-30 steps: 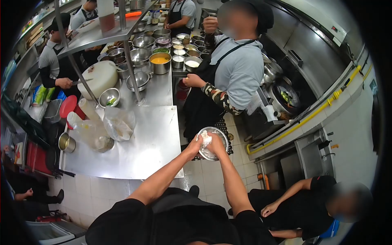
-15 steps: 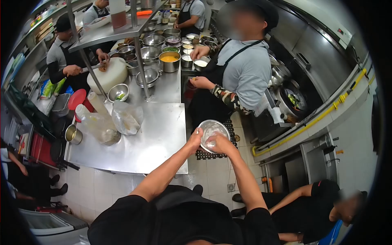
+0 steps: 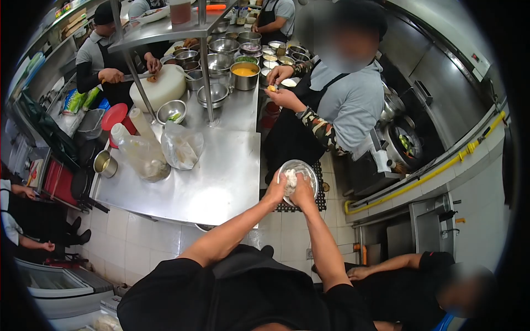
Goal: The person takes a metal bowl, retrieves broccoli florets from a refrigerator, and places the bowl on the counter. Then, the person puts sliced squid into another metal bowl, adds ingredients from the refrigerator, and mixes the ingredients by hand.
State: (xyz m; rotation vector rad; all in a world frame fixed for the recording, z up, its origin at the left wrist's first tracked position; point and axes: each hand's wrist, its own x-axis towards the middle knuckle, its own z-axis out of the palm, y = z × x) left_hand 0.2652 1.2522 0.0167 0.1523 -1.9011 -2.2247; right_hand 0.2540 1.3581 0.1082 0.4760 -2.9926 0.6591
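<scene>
A steel bowl [image 3: 314, 182] is held in front of me, over the floor just right of the metal table's corner. My left hand [image 3: 274, 191] grips its left rim, fingers closed around the edge. Inside it, my right hand [image 3: 301, 193] is closed on a white, floury or pasty clump of food [image 3: 290, 180]. Its fingertips are partly buried, and the kind of food cannot be made out.
The steel table [image 3: 221, 182] to my left bears plastic bags [image 3: 182, 145], squeeze bottles and bowls. A co-worker in grey [image 3: 353, 105] stands ahead holding a small food piece. Another cuts at a round white board [image 3: 165, 88]. Someone sits low at right, near a wok [image 3: 407, 140] and yellow pipe [image 3: 430, 171].
White food now rises in the bowl around my right hand, where it lay lower before. The bowl has shifted slightly right. The co-worker ahead has raised both hands with a small piece.
</scene>
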